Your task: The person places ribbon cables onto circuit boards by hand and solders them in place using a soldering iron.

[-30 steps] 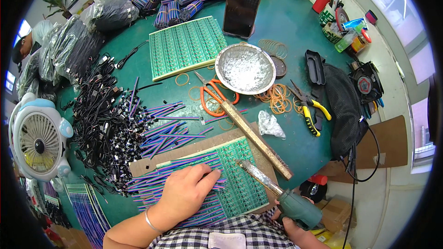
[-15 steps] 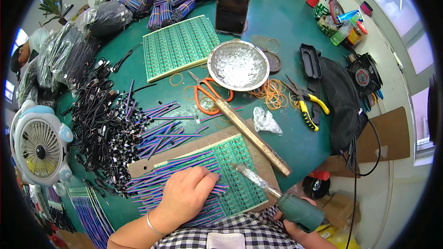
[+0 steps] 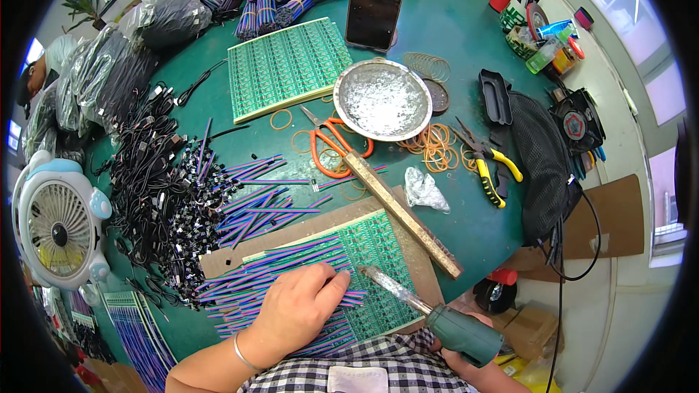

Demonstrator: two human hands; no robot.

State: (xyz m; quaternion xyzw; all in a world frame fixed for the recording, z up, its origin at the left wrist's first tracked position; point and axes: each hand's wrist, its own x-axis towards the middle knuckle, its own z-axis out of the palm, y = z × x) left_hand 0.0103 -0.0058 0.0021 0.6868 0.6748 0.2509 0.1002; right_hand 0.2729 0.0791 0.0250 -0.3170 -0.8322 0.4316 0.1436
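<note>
My left hand [image 3: 302, 306] rests over a green circuit board panel [image 3: 378, 273], its fingers closed in a pinch on a strip of striped ribbon wire whose exact end is hidden. Many purple, blue and green ribbon wires [image 3: 291, 255] lie side by side across the panel's left half. My right hand [image 3: 466, 364] is wrapped round the green handle of a soldering iron [image 3: 466, 335], mostly hidden behind it. The iron's whitish metal tip points at the panel, just right of my left fingertips. Under the panel lies a brown board [image 3: 226, 266].
A wooden bar [image 3: 400, 215] slants past the panel; beyond it stands a metal bowl [image 3: 382, 100] of silvery bits. Orange-handled scissors [image 3: 338, 145], yellow-handled pliers [image 3: 489, 164], rubber bands [image 3: 437, 149] and a phone [image 3: 376, 4] are around. Black cables [image 3: 153, 182] and a fan [image 3: 62, 222] fill the left.
The soldering iron's tip has moved left and slightly nearer me, closer to my left fingertips. My left hand stays at nearly the same place on the wires. The view has shifted slightly.
</note>
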